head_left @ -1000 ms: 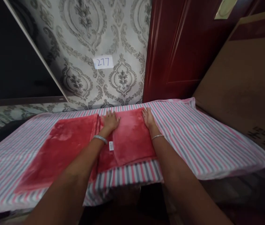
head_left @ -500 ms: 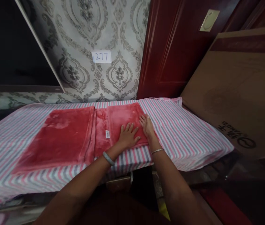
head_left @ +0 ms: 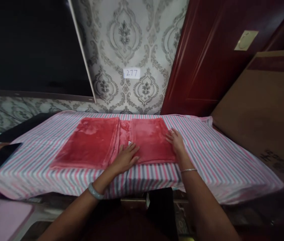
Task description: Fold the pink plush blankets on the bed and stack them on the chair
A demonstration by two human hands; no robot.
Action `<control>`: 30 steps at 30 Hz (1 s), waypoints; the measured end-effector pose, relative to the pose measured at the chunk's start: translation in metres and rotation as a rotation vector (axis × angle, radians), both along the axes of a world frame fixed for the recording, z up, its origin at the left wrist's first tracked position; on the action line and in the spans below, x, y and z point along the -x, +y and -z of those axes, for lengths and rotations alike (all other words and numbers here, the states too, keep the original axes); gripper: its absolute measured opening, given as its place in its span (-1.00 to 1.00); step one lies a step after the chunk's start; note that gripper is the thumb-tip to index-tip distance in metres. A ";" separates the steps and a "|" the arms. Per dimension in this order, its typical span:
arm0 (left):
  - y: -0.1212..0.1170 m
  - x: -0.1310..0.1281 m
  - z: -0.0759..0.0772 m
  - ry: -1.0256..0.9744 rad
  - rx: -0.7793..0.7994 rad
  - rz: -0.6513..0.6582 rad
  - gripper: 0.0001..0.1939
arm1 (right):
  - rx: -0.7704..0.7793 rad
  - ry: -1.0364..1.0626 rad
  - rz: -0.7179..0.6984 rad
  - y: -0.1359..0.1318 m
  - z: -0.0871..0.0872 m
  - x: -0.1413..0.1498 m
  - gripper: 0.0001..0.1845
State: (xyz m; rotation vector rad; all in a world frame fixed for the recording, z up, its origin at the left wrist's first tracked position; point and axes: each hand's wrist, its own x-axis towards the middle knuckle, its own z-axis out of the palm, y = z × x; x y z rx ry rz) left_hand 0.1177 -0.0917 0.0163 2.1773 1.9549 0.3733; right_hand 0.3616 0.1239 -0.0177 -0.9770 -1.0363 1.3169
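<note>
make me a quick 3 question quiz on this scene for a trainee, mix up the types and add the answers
1. Fill in: the red cloth lies on a cover patterned with ____.
2. Which number is written on the white card?
a) 177
b) 277
c) 727
3. True or false: the left hand is clenched into a fist, with its grip fully closed.

Key:
1. Stripes.
2. b) 277.
3. False: the left hand is open, with its fingers extended.
</note>
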 end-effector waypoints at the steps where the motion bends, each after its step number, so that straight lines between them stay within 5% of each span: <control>1: -0.004 0.010 -0.006 -0.017 -0.027 -0.030 -0.43 | -0.037 -0.134 0.022 0.001 -0.001 -0.010 -0.42; 5: -0.021 0.062 -0.024 0.007 -0.132 -0.283 -0.44 | -0.055 -0.733 0.122 0.002 -0.002 -0.050 -0.35; 8: -0.029 0.094 -0.019 0.070 -0.140 -0.478 -0.42 | 0.032 -0.897 0.051 -0.003 0.001 -0.064 -0.37; 14: -0.034 0.101 0.014 0.154 -0.048 -0.472 -0.41 | 0.283 -0.459 -0.227 -0.017 -0.010 -0.055 -0.59; 18: -0.036 0.098 0.017 0.148 -0.061 -0.464 -0.40 | 0.382 -0.268 -0.411 -0.027 -0.033 -0.041 -0.73; 23: -0.038 0.106 0.015 0.019 -0.099 -0.451 -0.44 | 0.297 -0.289 -0.391 -0.032 -0.072 -0.007 -0.74; 26: -0.038 0.116 0.014 -0.185 -0.136 -0.445 -0.49 | 0.173 -0.231 -0.411 -0.027 -0.099 0.027 -0.78; 30: -0.039 0.136 -0.001 -0.824 -0.266 -0.428 -0.49 | -0.066 -0.150 -0.458 -0.029 -0.140 0.095 -0.64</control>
